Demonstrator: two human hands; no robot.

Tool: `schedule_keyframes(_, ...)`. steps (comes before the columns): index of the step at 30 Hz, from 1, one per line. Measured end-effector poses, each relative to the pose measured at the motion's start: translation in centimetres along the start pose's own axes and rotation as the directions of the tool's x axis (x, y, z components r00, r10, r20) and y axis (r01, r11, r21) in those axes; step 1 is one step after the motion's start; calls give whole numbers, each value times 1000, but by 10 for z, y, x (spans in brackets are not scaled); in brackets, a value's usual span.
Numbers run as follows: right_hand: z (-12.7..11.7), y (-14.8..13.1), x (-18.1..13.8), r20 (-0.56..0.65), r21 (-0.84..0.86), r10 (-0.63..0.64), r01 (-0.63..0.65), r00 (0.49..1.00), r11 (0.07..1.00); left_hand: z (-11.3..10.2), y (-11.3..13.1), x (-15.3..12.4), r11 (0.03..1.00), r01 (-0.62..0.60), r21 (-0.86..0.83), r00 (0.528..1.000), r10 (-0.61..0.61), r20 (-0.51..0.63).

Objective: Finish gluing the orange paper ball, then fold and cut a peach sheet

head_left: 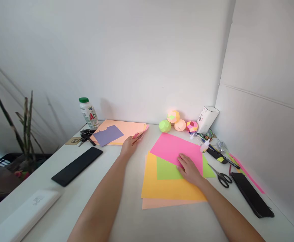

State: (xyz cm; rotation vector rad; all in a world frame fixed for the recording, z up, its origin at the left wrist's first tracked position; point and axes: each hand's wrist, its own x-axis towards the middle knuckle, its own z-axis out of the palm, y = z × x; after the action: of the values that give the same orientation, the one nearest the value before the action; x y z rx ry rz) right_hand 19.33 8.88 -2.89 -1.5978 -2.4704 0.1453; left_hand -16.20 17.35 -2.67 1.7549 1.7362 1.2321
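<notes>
While your right hand [189, 169] lies flat, fingers spread, on the top pink sheet [171, 148], your left hand [129, 145] pinches a small folded pink piece [138, 135] by the peach sheets [126, 128]; carrying it needs a light grip.

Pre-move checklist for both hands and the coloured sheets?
1. Contact: right hand flat on pink sheet, ok.
2. Grip: left hand pinches small pink paper piece, ok.
3. Alignment: pink sheet skewed over green sheet and orange sheet, not ok.
4. Clearance: scissors apart from right hand, ok.
5. Cap on small white bottle: cannot tell.
</notes>
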Motion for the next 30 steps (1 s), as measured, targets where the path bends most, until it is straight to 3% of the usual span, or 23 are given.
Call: schedule_keyframes(30,6,4,-1,-58,-44,-59,56,997,997,2,-6,2,973,-129,192,991,119,60)
